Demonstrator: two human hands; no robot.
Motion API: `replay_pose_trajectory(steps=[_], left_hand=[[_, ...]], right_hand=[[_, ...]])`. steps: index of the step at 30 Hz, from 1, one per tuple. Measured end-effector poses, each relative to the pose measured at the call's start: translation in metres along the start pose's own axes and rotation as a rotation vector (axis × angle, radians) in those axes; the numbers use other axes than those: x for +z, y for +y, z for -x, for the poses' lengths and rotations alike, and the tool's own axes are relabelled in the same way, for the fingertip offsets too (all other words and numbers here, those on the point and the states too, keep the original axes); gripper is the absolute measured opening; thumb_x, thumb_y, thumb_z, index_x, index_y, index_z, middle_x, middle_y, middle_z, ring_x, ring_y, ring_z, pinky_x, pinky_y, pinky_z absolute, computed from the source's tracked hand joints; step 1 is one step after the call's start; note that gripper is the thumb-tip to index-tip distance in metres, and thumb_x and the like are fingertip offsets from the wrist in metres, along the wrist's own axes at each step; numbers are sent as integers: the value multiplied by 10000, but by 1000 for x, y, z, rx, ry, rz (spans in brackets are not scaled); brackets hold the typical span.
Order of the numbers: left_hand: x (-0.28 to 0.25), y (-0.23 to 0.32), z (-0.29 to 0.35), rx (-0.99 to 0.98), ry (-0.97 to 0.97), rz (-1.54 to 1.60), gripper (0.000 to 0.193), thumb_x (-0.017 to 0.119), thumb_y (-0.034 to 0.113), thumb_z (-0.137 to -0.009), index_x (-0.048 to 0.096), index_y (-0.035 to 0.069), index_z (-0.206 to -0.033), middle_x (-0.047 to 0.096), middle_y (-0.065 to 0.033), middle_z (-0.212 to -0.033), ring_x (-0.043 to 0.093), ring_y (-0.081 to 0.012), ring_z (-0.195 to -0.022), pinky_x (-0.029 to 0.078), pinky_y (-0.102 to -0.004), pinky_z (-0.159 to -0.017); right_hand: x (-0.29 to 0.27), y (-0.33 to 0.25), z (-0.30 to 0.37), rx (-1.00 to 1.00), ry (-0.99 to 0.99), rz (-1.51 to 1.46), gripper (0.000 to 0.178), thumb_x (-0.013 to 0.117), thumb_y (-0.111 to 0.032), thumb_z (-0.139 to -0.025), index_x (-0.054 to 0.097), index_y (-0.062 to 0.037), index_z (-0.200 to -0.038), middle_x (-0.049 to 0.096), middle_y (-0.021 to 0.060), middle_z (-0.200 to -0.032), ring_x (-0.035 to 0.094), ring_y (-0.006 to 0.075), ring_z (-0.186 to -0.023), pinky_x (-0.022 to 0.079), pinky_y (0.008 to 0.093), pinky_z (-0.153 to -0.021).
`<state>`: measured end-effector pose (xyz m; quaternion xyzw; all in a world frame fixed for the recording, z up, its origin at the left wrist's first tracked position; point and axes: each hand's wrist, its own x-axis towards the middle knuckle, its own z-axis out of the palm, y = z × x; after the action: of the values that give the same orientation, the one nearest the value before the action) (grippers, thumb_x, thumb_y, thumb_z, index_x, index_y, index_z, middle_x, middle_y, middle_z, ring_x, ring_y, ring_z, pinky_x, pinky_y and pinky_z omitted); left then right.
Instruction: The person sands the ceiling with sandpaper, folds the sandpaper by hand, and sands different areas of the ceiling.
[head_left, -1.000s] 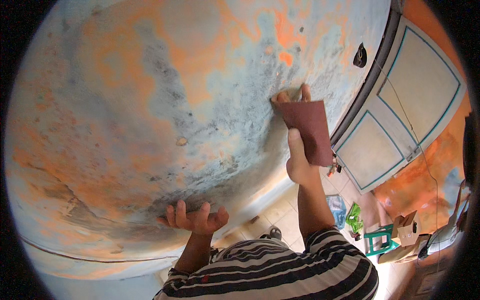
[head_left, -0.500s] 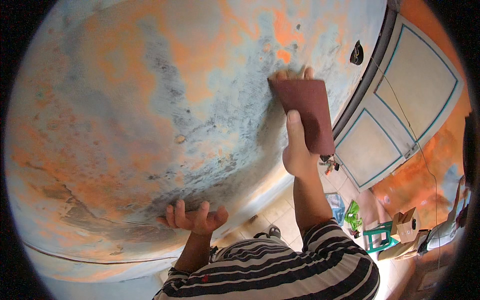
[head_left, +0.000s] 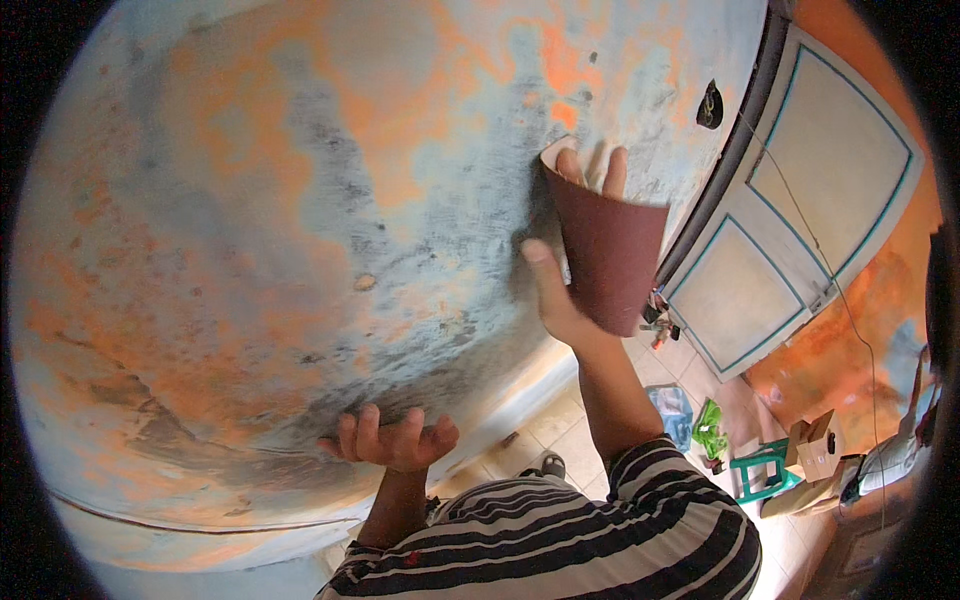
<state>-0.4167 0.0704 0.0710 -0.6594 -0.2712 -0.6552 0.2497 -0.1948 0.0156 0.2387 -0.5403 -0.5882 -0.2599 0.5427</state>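
A patchy wall in pale blue, grey and orange, bent by the lens, spreads before me. My right hand is up at it with a sheet of dark red-brown sandpaper, curled across the hand. Two fingertips stick out past the sheet's upper edge, and the thumb stands off to the left of it; the rest of the fingers are hidden. Lower down, my left hand holds nothing. Its palm is turned up, the fingers apart and slightly bent, near the wall's darkened lower part; whether it touches is unclear.
A black opening with wires sits in the wall near a dark upright edge. Right of it is a pale door with blue trim. On the tiled floor are a green stool, a cardboard box and plastic bags.
My right thumb has come off the sandpaper and spread left. The sheet has slid lower and curled more, showing more of the fingers. The left hand has hardly moved.
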Motion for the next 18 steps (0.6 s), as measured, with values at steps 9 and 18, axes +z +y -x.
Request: replay_pose_trajectory(steps=[9, 18], left_hand=[[3, -4, 2, 35, 53, 39, 267, 543, 548, -854, 566, 320, -991, 543, -66, -1124, 387, -304, -1281, 14, -658, -1148], [2, -3, -1, 40, 63, 29, 267, 533, 564, -869, 571, 322, -977, 555, -59, -1115, 406, -286, -1265, 35, -648, -1152]], right_hand=[[0, 19, -5, -163, 87, 376, 375, 659, -200, -798, 642, -82, -1153, 540, 102, -1393, 257, 413, -1411, 242, 515, -1102], [0, 16, -2, -249, 16, 154, 488, 452, -67, -851, 491, 87, -1312, 516, 217, -1375, 460, 359, -1284, 308, 438, -1097]])
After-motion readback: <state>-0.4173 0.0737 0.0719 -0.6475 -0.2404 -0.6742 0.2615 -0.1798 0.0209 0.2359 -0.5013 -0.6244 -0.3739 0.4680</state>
